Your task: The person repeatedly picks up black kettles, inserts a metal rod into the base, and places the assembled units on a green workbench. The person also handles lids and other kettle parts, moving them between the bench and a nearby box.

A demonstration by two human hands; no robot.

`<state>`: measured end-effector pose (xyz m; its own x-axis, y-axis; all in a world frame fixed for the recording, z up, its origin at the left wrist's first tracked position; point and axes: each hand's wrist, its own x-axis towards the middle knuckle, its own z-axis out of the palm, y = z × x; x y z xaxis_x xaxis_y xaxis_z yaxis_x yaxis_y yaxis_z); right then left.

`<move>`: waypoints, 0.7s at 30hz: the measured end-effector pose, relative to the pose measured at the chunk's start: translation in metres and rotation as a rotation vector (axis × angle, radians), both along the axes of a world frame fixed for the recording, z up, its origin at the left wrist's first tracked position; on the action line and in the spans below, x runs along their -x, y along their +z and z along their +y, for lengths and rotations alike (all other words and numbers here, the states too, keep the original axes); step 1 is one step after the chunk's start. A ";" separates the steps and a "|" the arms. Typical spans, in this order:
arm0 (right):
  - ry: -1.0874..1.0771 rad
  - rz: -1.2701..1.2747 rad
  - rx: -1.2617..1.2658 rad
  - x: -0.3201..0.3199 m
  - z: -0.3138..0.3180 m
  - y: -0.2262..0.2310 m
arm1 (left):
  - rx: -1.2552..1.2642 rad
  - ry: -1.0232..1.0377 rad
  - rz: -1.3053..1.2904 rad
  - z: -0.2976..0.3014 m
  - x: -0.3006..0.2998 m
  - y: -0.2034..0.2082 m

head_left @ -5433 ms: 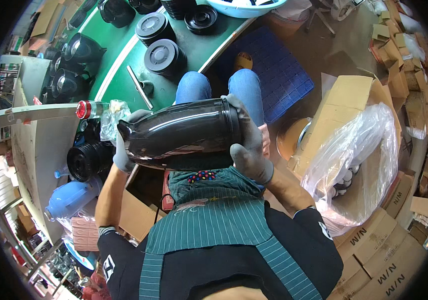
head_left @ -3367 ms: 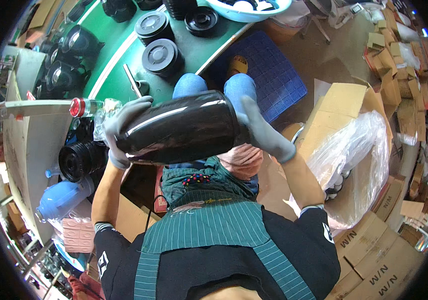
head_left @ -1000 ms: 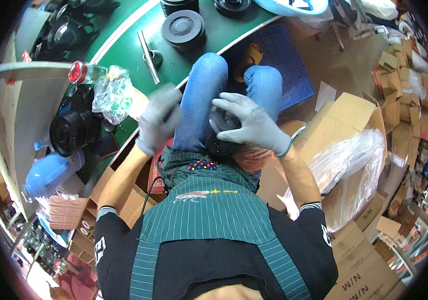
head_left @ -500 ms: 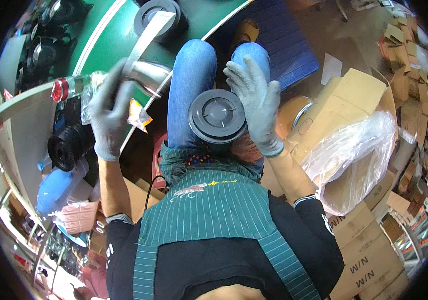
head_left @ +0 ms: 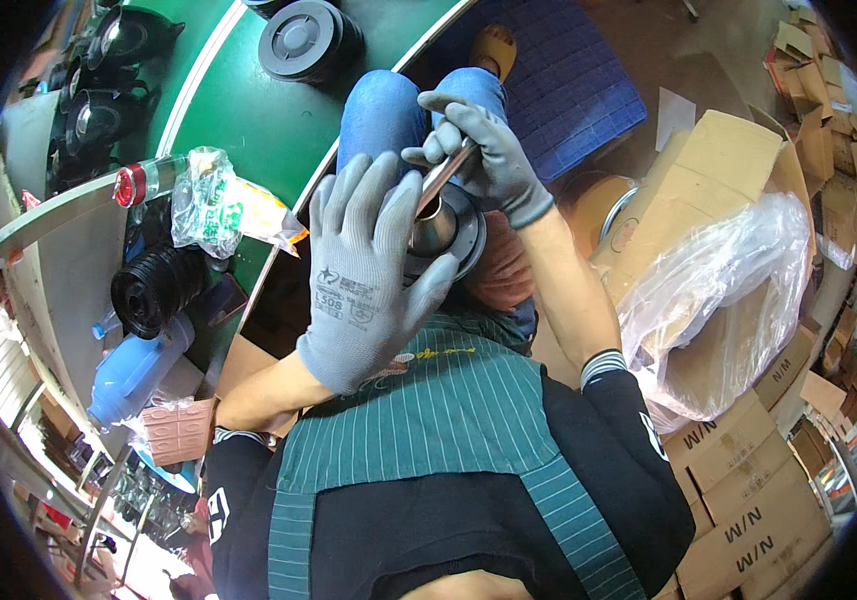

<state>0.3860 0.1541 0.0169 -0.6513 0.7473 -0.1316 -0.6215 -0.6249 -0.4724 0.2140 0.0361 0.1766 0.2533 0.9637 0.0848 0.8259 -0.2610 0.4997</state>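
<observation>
On my lap rests a round black plastic part (head_left: 466, 232) with a raised rim. Over it is a shiny metal vessel (head_left: 434, 228), tilted, with its edge slanting up between my hands. My left hand (head_left: 363, 265), in a grey glove, has its back toward me, fingers pressed together along the metal and thumb spread beside it. My right hand (head_left: 493, 155), gloved alike, curls its fingers round the upper end of the metal edge. The left palm and much of the vessel are hidden.
Another black round part (head_left: 306, 42) stands on the green table (head_left: 218, 105). A plastic bag (head_left: 210, 215) and a red-capped bottle (head_left: 146, 180) lie to the left, near stacked black rings (head_left: 153, 290). An open carton (head_left: 693, 190) with plastic film (head_left: 718, 300) stands at right.
The metal vessel has left the table edge and is now over the black part on my lap. My left hand moved right with it; the right hand closed on its edge.
</observation>
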 end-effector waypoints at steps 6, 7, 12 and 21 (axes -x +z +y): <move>0.013 -0.246 -0.142 -0.025 -0.032 0.036 | 0.089 0.279 -0.363 0.013 0.041 -0.051; -0.007 -0.057 -0.380 -0.032 -0.038 0.021 | 0.234 0.267 -0.500 0.020 0.050 -0.054; 0.077 -0.423 -1.156 -0.047 -0.062 0.091 | 0.836 0.026 -0.968 0.071 0.060 -0.087; 0.997 -0.642 -1.682 0.081 -0.069 0.151 | 1.252 -0.791 -0.943 0.141 -0.080 -0.139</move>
